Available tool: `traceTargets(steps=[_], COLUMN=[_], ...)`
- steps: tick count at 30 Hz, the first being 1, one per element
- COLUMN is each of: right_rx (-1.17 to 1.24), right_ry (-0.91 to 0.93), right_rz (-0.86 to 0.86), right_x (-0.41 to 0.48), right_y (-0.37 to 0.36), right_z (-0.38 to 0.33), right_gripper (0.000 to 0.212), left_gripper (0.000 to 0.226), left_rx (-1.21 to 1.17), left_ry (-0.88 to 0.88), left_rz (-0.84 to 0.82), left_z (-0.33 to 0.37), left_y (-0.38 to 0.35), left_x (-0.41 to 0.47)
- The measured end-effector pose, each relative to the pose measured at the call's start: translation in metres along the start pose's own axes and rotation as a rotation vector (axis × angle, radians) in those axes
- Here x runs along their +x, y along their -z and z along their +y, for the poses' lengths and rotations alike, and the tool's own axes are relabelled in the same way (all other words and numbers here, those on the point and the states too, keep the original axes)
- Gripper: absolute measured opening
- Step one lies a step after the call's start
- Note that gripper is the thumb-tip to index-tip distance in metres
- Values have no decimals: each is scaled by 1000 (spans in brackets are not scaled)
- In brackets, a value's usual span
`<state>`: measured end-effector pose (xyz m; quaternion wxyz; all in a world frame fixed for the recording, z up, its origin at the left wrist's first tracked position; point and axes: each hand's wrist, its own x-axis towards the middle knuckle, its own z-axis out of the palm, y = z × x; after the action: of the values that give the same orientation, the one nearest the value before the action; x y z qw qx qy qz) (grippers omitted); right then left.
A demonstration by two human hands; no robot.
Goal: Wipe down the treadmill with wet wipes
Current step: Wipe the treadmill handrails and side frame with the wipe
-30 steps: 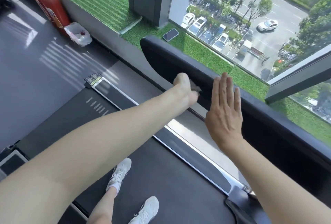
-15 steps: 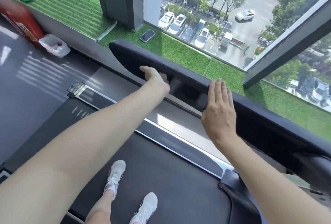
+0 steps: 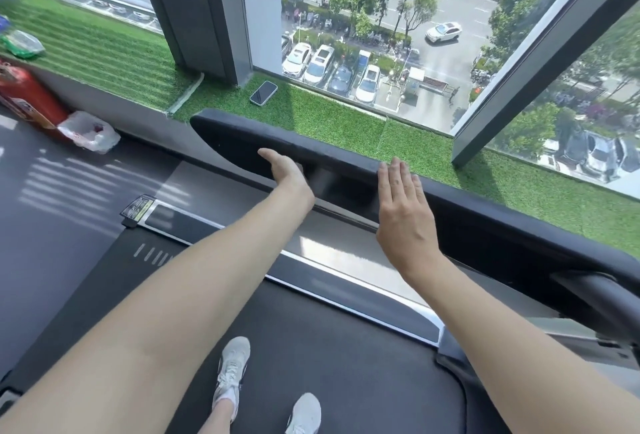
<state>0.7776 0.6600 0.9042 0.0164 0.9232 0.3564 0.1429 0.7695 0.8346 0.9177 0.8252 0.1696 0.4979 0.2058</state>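
The treadmill's black side rail (image 3: pixel 235 135) runs from the upper middle down to the right, beside the window ledge. My left hand (image 3: pixel 287 173) is against the rail's inner face with the thumb up. It holds a wet wipe (image 3: pixel 300 167), of which only a small grey edge shows by the palm; the fingers are hidden behind the hand. My right hand (image 3: pixel 403 205) lies flat with straight fingers on the same rail, a little further right. The dark treadmill belt (image 3: pixel 346 347) is under my white shoes (image 3: pixel 232 371).
A phone (image 3: pixel 263 93) lies on the artificial-grass ledge (image 3: pixel 346 121) just behind the rail. A red fire extinguisher (image 3: pixel 27 97) and a white plastic bag (image 3: pixel 90 132) sit on the floor at the left. A green packet (image 3: pixel 22 43) lies on the ledge at far left.
My left hand has slid left along the rail's inner face with the wipe, away from my right hand. My right hand stays flat on the rail. The view has shifted right.
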Motion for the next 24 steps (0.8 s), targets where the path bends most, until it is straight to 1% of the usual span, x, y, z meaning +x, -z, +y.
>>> traceTargets(steps=[3,5,6,9,10,12,14,16,18,19,21,23,24], right_rx=[-15,-11,-13,-23,-25,-35,-32,-36,-42,-42,-47,-49,-48], right_ry=[-14,-19,-16,2,7,12,11,20,28,31,23,12,11], right_rz=[22,36,46,70,75,87,100,112,134,141,153,171,177], right_x=[0,-1,-1,-1,-1,-1,-1,-1,0,0,-1,0,0], right_y=[-3,-4,-4,-6,-7,-9,-11,-12,-13,-13,-14,-17,-17], right_z=[-2,-3,-3,-1,0,0,1,3,4,4,3,1,1], right_gripper=[64,63,63,63,62,58,58,59,57,57,55,54,54], left_gripper=[67,71,73,72,70,67,68,68,63,67,74,71,66], left_rx=[56,8,-24,-93,-86,-36,24,8,-17,-34,-45,-36,-28], left_ry=[155,217,200,59,16,-22,58,187,264,277,239,149,126], left_rz=[-118,-152,-126,30,53,44,-17,-117,-157,-158,-92,-10,-5], left_z=[-30,-27,-19,16,23,16,-14,-38,-36,-26,2,21,21], left_y=[-1,2,3,7,8,7,6,4,6,9,16,19,18], left_x=[-9,-2,5,22,23,20,12,7,13,19,37,48,46])
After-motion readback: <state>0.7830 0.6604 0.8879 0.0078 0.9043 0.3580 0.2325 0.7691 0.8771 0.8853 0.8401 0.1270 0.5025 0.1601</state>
